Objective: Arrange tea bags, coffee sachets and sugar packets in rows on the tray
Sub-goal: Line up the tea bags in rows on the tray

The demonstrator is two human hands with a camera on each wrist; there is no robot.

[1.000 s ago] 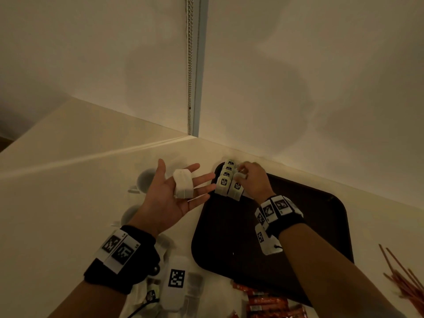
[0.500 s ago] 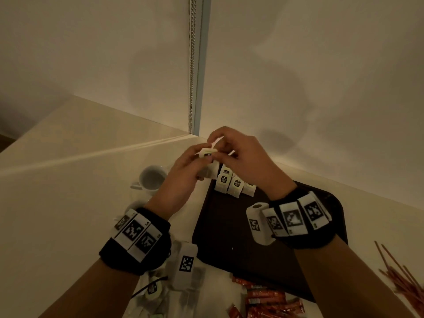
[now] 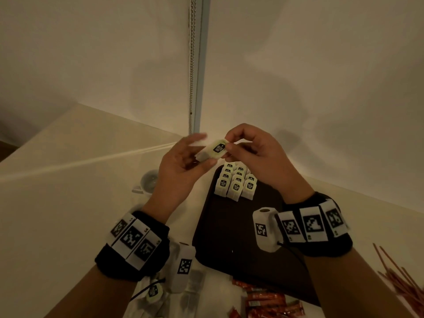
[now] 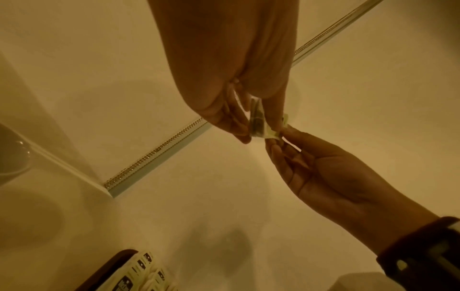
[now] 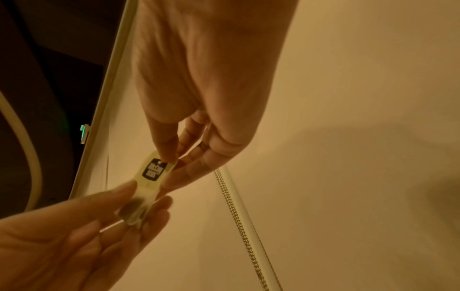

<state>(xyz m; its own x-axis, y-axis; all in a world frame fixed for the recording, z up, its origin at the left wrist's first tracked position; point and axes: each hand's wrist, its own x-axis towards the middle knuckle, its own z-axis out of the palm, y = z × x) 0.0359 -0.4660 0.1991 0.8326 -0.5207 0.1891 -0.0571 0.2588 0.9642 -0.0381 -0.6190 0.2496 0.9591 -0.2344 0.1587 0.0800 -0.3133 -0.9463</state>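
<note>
Over tray point(image 3: 220, 249): both hands' fingers point(image 3: 231, 146) pinching tea bag point(image 3: 214, 150).

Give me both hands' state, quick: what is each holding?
Left hand: fingers curled round the lower end of the tea bag.
Right hand: pinches the same tea bag by its labelled end.

The red sachets point(image 3: 270, 302) and red stir sticks point(image 3: 403, 281) ran off the head view's edge; the left hand point(image 3: 181, 166) hid part of the cup point(image 3: 149, 183).
</note>
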